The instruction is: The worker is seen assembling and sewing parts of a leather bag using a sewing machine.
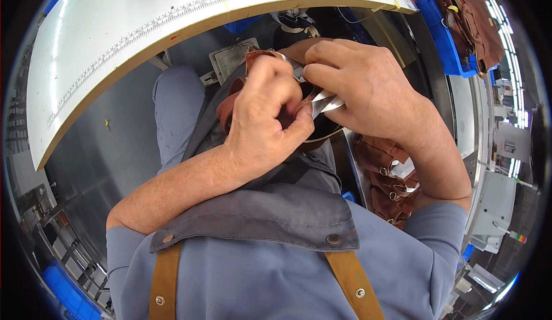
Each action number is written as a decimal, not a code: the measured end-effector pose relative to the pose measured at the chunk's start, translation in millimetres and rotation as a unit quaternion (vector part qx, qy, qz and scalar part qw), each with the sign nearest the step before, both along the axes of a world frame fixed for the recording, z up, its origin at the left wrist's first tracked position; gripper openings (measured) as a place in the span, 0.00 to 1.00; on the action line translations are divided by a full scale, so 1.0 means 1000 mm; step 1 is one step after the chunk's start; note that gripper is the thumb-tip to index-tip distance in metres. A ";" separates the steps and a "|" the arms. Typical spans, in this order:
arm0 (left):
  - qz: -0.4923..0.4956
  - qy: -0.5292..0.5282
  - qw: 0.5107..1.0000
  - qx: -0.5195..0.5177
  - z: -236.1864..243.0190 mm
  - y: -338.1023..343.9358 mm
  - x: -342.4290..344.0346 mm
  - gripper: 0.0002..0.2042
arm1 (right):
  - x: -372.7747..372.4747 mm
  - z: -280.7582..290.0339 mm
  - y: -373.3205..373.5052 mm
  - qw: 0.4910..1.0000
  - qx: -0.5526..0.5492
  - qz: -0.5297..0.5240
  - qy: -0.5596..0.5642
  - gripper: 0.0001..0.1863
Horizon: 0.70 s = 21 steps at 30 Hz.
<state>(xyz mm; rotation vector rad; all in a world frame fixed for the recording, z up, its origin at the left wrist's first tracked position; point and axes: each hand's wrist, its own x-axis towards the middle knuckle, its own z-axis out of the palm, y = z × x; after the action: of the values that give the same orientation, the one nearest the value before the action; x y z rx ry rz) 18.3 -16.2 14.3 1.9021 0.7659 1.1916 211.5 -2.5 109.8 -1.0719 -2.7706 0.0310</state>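
Over my lap is a brown leather bag (225, 112), with a zipper (325, 138) along its dark opening. My left hand (257, 112) is closed on the bag's leather edge, thumb and fingers pinched together. In my right hand (371, 87) is a pair of small metal scissors (326, 102), its blades pointing left toward my left thumb. The blade tips are close to the pinched leather; whether they touch it I cannot tell. My right palm and fingers hide the scissors' handles. Much of the bag is covered by both hands.
A white table (103, 61) with a printed ruler along its edge curves across the front. At the far right, a blue crate (434, 29) holds brown leather bags (474, 27). More brown bags (382, 159) are stacked beside my right forearm. My grey apron (259, 216) covers my lap.
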 end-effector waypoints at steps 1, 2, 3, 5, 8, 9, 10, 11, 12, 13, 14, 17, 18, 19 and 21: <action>0.001 -0.001 1.000 0.000 0.001 -0.001 0.002 0.10 | 0.000 0.001 0.001 1.000 0.000 0.001 -0.001 0.19; -0.011 -0.036 0.995 -0.088 0.005 -0.004 0.005 0.14 | 0.000 0.002 0.002 1.000 -0.014 0.002 0.014 0.19; -0.024 -0.071 0.981 -0.178 0.009 -0.004 0.008 0.19 | 0.001 0.002 0.003 0.999 -0.030 0.003 0.028 0.19; -0.047 -0.045 0.977 -0.202 0.011 0.000 0.007 0.25 | 0.004 0.003 0.003 0.999 -0.044 -0.003 0.024 0.19; 0.004 -0.026 0.997 -0.072 0.009 -0.001 0.010 0.25 | 0.004 0.008 0.002 0.998 -0.062 -0.011 0.014 0.18; 0.013 0.007 0.996 -0.085 0.010 -0.001 0.010 0.24 | 0.004 0.010 0.001 0.998 -0.066 -0.017 0.004 0.18; 0.022 0.041 0.994 -0.097 0.010 -0.002 0.010 0.24 | 0.005 0.009 0.001 0.998 -0.066 -0.018 0.004 0.18; 0.020 0.041 0.994 -0.097 0.008 -0.001 0.012 0.24 | 0.006 0.007 0.001 0.998 -0.055 -0.012 -0.007 0.20; 0.027 0.039 0.993 -0.104 0.004 0.001 0.014 0.21 | 0.006 0.005 0.003 0.999 -0.045 -0.004 -0.017 0.21; 0.033 0.038 0.993 -0.111 0.003 0.002 0.016 0.18 | 0.006 0.007 0.003 0.999 -0.045 -0.003 -0.017 0.21; 0.034 0.038 0.993 -0.111 0.002 0.003 0.017 0.18 | 0.006 0.010 0.004 0.999 -0.048 0.008 -0.012 0.25; 0.060 0.050 0.996 -0.052 0.004 0.008 0.020 0.14 | 0.007 0.012 0.004 0.998 -0.055 0.015 -0.008 0.31; 0.057 0.052 0.995 -0.060 0.002 0.012 0.021 0.13 | 0.007 0.012 0.004 0.998 -0.060 0.011 -0.009 0.34; 0.054 0.053 0.995 -0.067 0.001 0.015 0.021 0.12 | 0.007 0.011 0.003 0.998 -0.059 0.010 -0.008 0.34; 0.041 0.055 0.995 -0.068 0.004 0.018 0.022 0.11 | 0.007 0.010 -0.001 0.999 -0.027 -0.006 -0.029 0.26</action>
<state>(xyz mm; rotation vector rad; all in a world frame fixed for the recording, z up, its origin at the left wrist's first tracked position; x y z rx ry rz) 40.3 1.7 18.8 1.8503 0.9691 1.0621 218.8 -3.2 119.3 -1.1198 -2.8301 0.0733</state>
